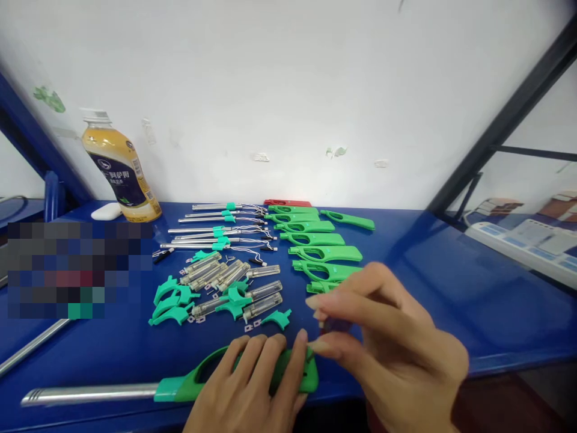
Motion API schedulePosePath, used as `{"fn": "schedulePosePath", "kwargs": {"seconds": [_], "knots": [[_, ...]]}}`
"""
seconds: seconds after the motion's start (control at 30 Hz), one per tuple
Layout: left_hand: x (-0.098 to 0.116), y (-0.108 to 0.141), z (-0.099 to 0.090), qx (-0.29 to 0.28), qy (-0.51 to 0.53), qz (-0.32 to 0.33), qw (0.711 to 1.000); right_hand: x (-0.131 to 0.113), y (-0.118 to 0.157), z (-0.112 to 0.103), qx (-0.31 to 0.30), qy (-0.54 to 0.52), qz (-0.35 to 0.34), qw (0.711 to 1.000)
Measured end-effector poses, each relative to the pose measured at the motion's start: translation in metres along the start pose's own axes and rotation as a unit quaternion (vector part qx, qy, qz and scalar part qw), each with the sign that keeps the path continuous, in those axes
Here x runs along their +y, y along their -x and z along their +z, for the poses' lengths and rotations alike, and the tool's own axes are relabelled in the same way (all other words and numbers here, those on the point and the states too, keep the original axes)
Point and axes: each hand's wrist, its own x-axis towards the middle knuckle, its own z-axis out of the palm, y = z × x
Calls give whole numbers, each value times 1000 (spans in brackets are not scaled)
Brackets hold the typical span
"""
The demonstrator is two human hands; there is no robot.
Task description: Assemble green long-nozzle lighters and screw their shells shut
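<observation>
Along the table's front lies a long-nosed lighter (186,388) with a green handle, a teal trigger part and a metal tube pointing left. My left hand (252,385) lies over the handle, its fingers wrapped across it. At the handle's right end is my right hand (392,349), fingers curled and thumb tip close to the handle. Something small and dark shows between its fingers, too hidden to name. Beyond the hands are several clear fuel tanks (262,305), teal triggers (174,314) and small flat metal pieces (249,328). The lighter's inside is covered by my left hand.
Several metal tubes (193,231) with wires lie farther back. Green handle shells (331,253) are stacked in a row beside them, a red shell (287,202) at the back. A drink bottle (119,168) and a white case (107,211) stand at the back left, before the wall.
</observation>
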Motion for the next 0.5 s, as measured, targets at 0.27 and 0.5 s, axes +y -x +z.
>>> {"fn": "schedulePosePath", "kwargs": {"seconds": [0.27, 0.5], "knots": [[1, 0, 1, 2, -19, 11, 1000, -7, -3, 0, -42, -20, 41, 998], [-1, 2, 6, 5, -27, 11, 1000, -6, 0, -3, -48, 36, 34, 998]]}}
